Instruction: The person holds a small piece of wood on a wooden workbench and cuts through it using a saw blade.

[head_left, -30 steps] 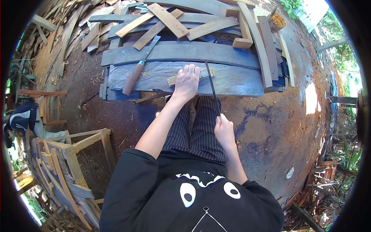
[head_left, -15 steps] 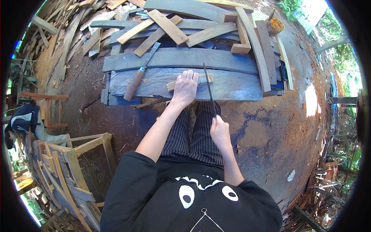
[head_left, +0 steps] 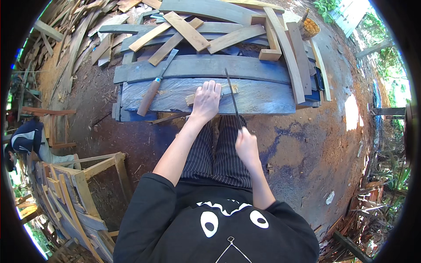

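Centre of the frame: the person's left hand (head_left: 207,101) sits on a small pale wood strip (head_left: 190,100), which lies lengthwise across the grey plank surface (head_left: 267,98). Left fingers (head_left: 212,86) bent and close together over the strip, knuckles up, holding it; fingertips hidden from me.

Just right of centre, lower: the right hand (head_left: 246,142) is closed in a fist, no gap showing, around the near end of a long, thin, dark tool (head_left: 232,98). Tool slants up and leftward, crossing the strip near its right end. I cannot tell whether the 2 touch.

Left of the hands: a chisel (head_left: 150,97), brown handle toward the near edge, blade pointing up and right. Upper middle: loose boards (head_left: 186,30) crisscross; an L-shaped wood piece (head_left: 276,53) to their right. Upper right: a cut log (head_left: 310,27), yellowish end. Lower left: a wooden frame (head_left: 90,188). Left edge: 1 other person (head_left: 27,138), dark-and-pale clothing, bent forward.
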